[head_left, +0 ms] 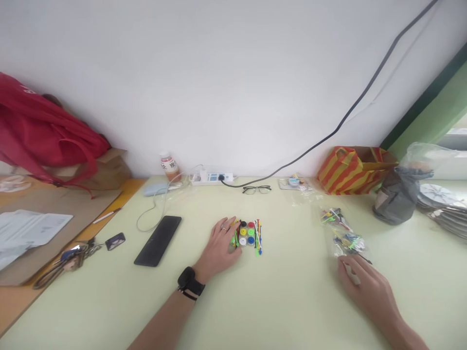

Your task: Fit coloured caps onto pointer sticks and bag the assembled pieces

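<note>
My left hand (pixel 220 250), with a ring and a black watch, lies with fingers stretched and thumb apart at the left side of a small colourful set. Its fingertips touch or cover part of the green and other coloured plastic sticks (pixel 235 238) there. Beside them are several round pots with coloured tops, among them a yellow one (pixel 243 232) and a blue one (pixel 251 240). More coloured sticks (pixel 259 237) lie along the right side. My right hand (pixel 365 282) is curled, thumb and forefinger together at the lower edge of a clear plastic bag (pixel 348 241) of small coloured pieces.
A black phone (pixel 158 241) lies to the left, with keys (pixel 80 250) beyond it. Towards the wall are a bottle (pixel 170 167), a power strip (pixel 212 178) with a cable, and glasses (pixel 257 189). A striped bag (pixel 353 170) and dark plastic bag (pixel 397 197) stand at right.
</note>
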Motion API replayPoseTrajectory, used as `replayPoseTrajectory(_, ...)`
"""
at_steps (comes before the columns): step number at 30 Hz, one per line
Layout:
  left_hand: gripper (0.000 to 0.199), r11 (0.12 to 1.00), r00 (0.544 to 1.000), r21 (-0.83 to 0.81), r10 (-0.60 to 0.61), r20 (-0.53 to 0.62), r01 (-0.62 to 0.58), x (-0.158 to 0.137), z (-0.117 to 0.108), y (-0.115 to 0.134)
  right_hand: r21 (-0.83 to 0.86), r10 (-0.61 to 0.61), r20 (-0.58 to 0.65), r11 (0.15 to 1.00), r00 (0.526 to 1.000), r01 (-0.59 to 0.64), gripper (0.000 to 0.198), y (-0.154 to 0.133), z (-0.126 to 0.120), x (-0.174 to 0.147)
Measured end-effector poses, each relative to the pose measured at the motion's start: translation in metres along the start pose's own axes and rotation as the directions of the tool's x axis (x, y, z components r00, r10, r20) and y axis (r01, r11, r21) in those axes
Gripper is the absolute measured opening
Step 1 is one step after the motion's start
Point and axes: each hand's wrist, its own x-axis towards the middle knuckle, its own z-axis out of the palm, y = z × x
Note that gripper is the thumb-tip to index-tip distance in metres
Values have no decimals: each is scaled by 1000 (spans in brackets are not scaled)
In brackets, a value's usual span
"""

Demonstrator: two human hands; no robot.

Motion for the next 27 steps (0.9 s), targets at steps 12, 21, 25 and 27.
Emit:
replayPoseTrajectory(12, 65, 999, 1000, -39, -20, -21, 20, -1, -1, -1, 61, -127, 19, 990, 992, 126, 11, -15, 6, 5)
replayPoseTrajectory(21, 28, 997, 997, -67, 18, -79, -24, 1, 1, -2, 289, -239, 140, 938, 961, 191, 24, -84, 39, 45)
replayPoseTrajectory(25, 29, 998, 995, -63, 17, -93, -23, 2, 3, -4, 389, -245, 177, 907, 953, 161, 32, -122, 57, 86)
replayPoseTrajectory(27, 32, 998, 995, -58, 16, -94, -22, 2, 3, -4, 413, -244, 175, 898, 954, 154, 34, -136, 65, 103)
